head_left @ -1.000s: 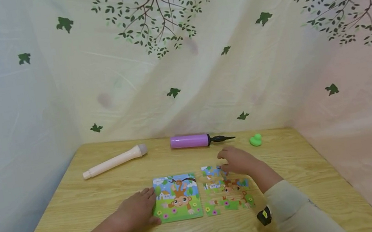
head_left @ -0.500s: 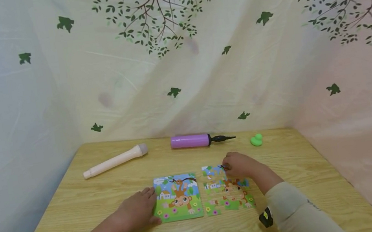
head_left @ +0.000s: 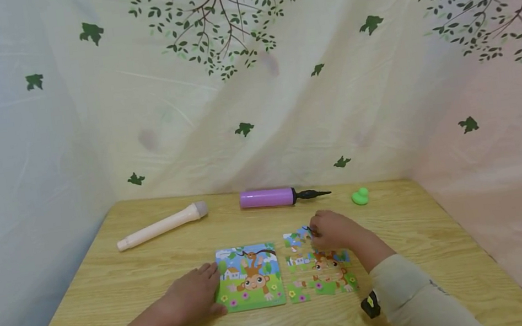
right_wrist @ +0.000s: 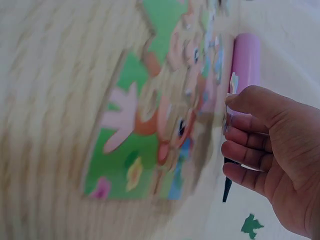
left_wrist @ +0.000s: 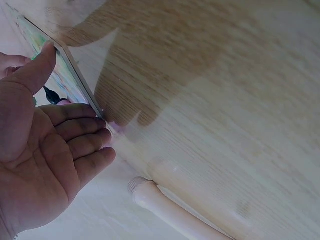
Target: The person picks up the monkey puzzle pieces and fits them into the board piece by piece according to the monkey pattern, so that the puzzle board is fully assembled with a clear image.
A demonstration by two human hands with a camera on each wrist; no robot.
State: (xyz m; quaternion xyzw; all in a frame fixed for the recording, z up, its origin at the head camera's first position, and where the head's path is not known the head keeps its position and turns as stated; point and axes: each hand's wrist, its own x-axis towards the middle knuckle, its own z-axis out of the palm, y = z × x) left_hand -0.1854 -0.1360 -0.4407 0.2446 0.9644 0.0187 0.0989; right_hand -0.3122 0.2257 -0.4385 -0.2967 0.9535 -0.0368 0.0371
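Observation:
A square board with a monkey picture (head_left: 252,278) lies on the table, and beside it on the right are loose jigsaw puzzle pieces (head_left: 326,287) with a matching monkey scene, laid out with gaps between them. My left hand (head_left: 191,295) rests at the board's left edge; in the left wrist view its fingers are fairly straight and touch the board's edge (left_wrist: 80,80), thumb on the corner. My right hand (head_left: 338,230) pinches a puzzle piece (right_wrist: 231,100) between thumb and fingers above the top row. Most of that piece is hidden by the hand.
Along the back of the table lie a pale toy microphone (head_left: 162,228), a purple hand pump (head_left: 267,198) with a black nozzle, and a small green rubber duck (head_left: 360,197). A leaf-printed cloth (head_left: 175,119) stands behind the table.
My right hand has come down to the top row of the puzzle, pinched a piece and tilted it up slightly toward the left. My left hand and the board have stayed put.

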